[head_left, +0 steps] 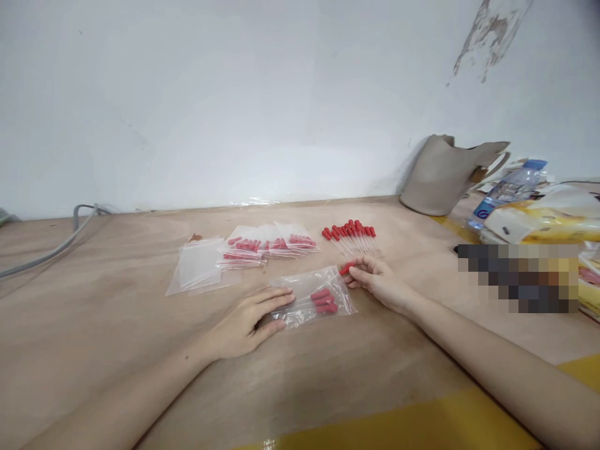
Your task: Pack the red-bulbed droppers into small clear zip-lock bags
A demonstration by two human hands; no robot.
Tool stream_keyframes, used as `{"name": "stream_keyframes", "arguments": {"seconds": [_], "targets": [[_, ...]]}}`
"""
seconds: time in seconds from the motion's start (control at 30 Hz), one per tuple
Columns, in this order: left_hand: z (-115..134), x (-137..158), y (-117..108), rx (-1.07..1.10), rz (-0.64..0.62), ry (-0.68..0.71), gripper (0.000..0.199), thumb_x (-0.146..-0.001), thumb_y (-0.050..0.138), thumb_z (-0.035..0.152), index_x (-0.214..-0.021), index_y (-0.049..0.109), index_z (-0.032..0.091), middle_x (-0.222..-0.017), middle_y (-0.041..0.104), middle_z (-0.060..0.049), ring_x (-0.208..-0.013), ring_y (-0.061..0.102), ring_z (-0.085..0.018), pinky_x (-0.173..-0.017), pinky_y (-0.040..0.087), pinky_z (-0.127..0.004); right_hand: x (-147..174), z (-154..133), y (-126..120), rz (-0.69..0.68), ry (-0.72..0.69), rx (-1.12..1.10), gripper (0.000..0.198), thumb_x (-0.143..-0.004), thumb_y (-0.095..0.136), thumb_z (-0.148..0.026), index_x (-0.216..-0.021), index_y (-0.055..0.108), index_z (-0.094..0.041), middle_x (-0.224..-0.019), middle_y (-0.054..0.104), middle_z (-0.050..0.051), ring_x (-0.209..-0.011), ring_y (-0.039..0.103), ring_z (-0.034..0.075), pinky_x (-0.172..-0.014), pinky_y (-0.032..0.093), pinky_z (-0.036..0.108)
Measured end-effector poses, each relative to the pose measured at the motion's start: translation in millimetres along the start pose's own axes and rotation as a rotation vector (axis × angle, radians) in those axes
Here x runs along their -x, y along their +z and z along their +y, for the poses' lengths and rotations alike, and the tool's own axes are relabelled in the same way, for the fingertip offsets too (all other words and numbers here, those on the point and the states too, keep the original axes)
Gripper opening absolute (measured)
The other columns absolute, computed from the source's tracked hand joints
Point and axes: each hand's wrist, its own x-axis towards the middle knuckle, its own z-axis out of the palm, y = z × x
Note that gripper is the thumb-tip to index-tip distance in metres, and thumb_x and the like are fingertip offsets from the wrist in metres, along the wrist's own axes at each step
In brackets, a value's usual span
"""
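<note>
A clear zip bag [300, 287] lies on the table with several red-bulbed droppers [324, 301] inside. My left hand [255, 315] rests on the bag's left end, fingers stretched out and thumb apart. At the bag's right end, my right hand [372, 281] pinches one dropper by its red bulb [347, 268]; its thin stem is hard to make out. Behind that hand, a fanned pile of loose droppers [349, 231] shows red bulbs and clear stems. Filled bags [281, 240] overlap behind the working bag, and flat bags without droppers [199, 265] lie to their left.
A grey cable [56, 253] runs along the left. At the right stand a grey-beige pitcher-like container [434, 178], a water bottle [509, 190] and a yellow-white soft pack [539, 222]. A pixelated dark object [520, 275] lies before them. A white wall [281, 100] closes the back.
</note>
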Motion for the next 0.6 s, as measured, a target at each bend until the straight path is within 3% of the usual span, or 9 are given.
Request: {"name": "stream_keyframes", "arguments": {"seconds": [0.1,0.2,0.33,0.47,0.53,0.6], "targets": [[1,0,-1,-0.002,-0.002,0.003,0.043,-0.091,0.045,0.029,-0.134,0.038,0.028,-0.135,0.045,-0.003,-0.124,0.042,-0.022,-0.104,0.032,-0.044,0,-4,-9,-0.183,0.023,0.128,0.027,-0.065,0.069,-0.032,-0.082,0.054,-0.018,-0.072,0.06,0.0,-0.061,0.055,0.009,-0.06,0.046,0.025],[1,0,-1,-0.01,-0.009,-0.001,0.044,-0.091,0.045,0.028,-0.135,0.037,0.029,-0.136,0.044,-0.003,-0.124,0.041,-0.022,-0.105,0.032,-0.044,-1,-5,-12,-0.299,-0.045,0.24,0.027,-0.066,0.069,-0.033,-0.083,0.057,-0.017,-0.059,0.052,-0.005,-0.053,0.046,0.007,-0.052,0.038,0.021],[0,0,0,-0.012,-0.006,-0.003,0.044,-0.091,0.045,0.028,-0.134,0.038,0.028,-0.135,0.045,-0.003,-0.123,0.041,-0.021,-0.104,0.033,-0.042,-3,-2,-5,-0.308,-0.185,0.359,0.026,-0.068,0.067,-0.035,-0.086,0.062,-0.017,-0.055,0.048,-0.007,-0.049,0.042,0.007,-0.049,0.034,0.021],[0,0,0,-0.003,0.002,-0.002,0.044,-0.091,0.045,0.028,-0.134,0.038,0.028,-0.134,0.045,-0.004,-0.122,0.042,-0.022,-0.103,0.034,-0.042,-9,0,2,-0.336,-0.294,0.442,0.023,-0.075,0.059,-0.036,-0.088,0.066,-0.019,-0.08,0.065,0.001,-0.07,0.057,0.013,-0.066,0.044,0.027],[0,0,0,-0.004,0.013,0.003,0.044,-0.091,0.045,0.028,-0.134,0.039,0.028,-0.134,0.046,-0.004,-0.122,0.043,-0.022,-0.103,0.035,-0.043,-13,0,4,-0.323,-0.302,0.458,0.024,-0.075,0.058,-0.035,-0.09,0.067,-0.018,-0.089,0.067,0.004,-0.08,0.059,0.016,-0.073,0.045,0.03],[0,0,0,-0.008,0.023,0.012,0.043,-0.091,0.045,0.028,-0.134,0.039,0.027,-0.133,0.047,-0.004,-0.122,0.043,-0.023,-0.102,0.035,-0.043,-16,1,6,-0.246,-0.243,0.445,0.025,-0.071,0.061,-0.035,-0.086,0.068,-0.016,-0.084,0.068,0.005,-0.074,0.059,0.015,-0.071,0.045,0.03]]}}
